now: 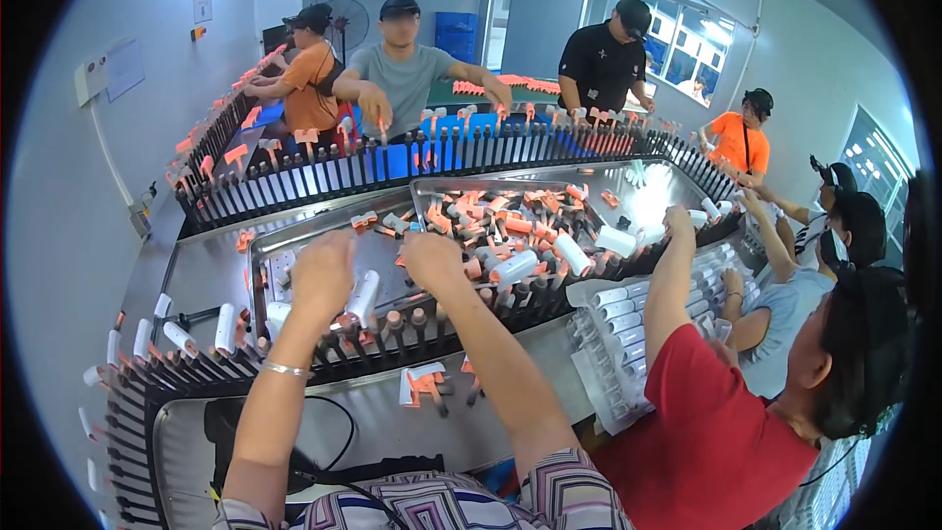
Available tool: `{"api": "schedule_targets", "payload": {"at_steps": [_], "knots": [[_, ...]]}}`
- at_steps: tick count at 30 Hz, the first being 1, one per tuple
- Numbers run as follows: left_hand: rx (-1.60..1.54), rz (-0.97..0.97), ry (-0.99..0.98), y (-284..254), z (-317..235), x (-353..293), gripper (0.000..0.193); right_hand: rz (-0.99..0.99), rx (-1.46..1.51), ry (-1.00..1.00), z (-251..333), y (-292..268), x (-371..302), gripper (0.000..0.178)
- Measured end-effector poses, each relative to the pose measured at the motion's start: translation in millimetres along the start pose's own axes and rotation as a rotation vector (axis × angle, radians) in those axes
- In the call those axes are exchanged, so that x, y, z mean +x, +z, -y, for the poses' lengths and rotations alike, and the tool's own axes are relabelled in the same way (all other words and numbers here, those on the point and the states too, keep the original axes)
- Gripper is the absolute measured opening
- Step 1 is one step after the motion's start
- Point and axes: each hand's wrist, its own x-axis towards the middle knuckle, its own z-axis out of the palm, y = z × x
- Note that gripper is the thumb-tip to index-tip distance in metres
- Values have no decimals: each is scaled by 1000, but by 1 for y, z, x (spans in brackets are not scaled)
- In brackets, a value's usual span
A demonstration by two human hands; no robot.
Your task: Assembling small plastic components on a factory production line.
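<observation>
With left hand (324,270) curled near a white cylinder (364,296) and right hand (432,260) bent over a metal tray (389,283), reaches past a row of black posts (394,332); cannot tell whether grasping anything in either. Has the cylinder tilted between them. Beyond, faces a heap of orange and white parts (516,226); at right, a person in red (702,393).

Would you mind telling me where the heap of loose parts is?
In the head view, the heap of loose parts lies near the centre, to the right of your right hand and beyond the near black pegs.
</observation>
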Motion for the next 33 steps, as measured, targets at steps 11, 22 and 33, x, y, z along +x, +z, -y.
{"api": "schedule_targets", "payload": {"at_steps": [11,22,33], "knots": [[216,288,-146,7,49,-30,29,-100,209,-112,58,1,0,15],[307,-126,-50,-24,67,-47,25,-83,-113,26,-33,-18,-36,12],[313,515,-215,7,-27,-18,38,77,356,6,38,-15,-21,26]]}}
